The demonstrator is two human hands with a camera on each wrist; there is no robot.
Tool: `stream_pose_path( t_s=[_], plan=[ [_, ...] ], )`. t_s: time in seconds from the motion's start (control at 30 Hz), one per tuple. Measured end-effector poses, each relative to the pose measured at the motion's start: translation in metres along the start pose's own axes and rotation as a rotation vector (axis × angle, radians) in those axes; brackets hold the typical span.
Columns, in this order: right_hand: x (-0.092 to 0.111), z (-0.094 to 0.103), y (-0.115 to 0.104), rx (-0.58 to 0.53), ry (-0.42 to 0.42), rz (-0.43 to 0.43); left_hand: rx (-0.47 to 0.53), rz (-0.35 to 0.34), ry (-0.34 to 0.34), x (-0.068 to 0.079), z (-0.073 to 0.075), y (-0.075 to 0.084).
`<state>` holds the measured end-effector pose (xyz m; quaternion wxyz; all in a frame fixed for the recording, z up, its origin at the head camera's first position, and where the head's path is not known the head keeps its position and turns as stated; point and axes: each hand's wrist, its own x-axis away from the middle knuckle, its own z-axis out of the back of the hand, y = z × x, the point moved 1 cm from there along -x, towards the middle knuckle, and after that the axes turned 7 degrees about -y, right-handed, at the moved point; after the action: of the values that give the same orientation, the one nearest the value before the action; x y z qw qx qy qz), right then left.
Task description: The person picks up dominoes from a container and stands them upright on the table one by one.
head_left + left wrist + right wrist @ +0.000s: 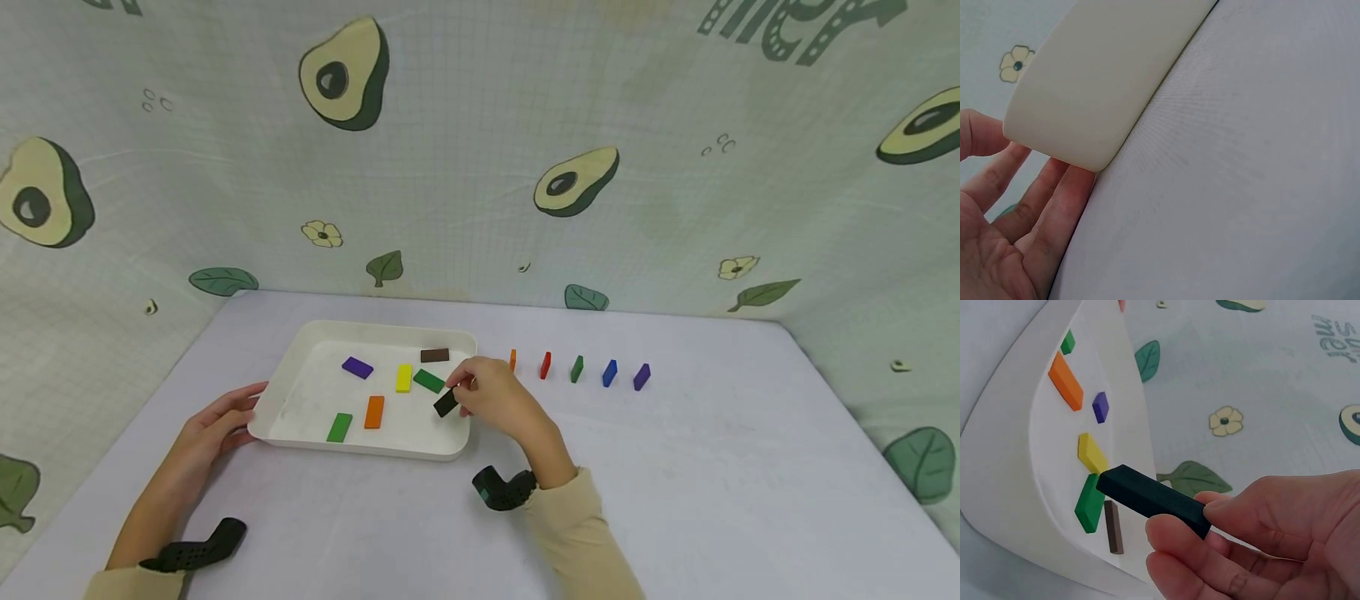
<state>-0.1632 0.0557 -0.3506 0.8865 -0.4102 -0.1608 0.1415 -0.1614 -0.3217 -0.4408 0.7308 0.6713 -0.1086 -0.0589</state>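
Note:
A black domino block is pinched between the thumb and fingers of my right hand, over the right end of a white tray. My left hand holds the tray's left end, thumb at the rim and the other fingers against the outer wall in the left wrist view. Lying in the tray are a purple block, a yellow block, a brown block, an orange block, and two green blocks, one near the front wall and one beside the black block.
To the tray's right, a row of upright blocks stands on the white table: orange, red, green, blue and purple. Behind the table hangs an avocado-patterned cloth.

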Motion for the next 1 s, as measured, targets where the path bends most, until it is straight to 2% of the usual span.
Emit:
stream_pose_path(
  t_s=[0.23,0.53,0.77,1.0],
  plan=[
    [0.001,0.009,0.007,0.042,0.059,0.024,0.009,-0.015,-0.01,0.001,0.0,0.0],
    [0.001,0.017,0.013,0.033,0.093,0.024,0.018,-0.061,-0.033,0.001,-0.001,-0.001],
    [0.005,0.024,0.015,-0.021,0.126,-0.009,0.009,-0.053,-0.029,0.002,-0.002,0.0],
    [0.011,0.031,0.012,0.008,0.191,-0.007,0.0,-0.065,-0.037,0.001,-0.002,0.001]
  ],
)
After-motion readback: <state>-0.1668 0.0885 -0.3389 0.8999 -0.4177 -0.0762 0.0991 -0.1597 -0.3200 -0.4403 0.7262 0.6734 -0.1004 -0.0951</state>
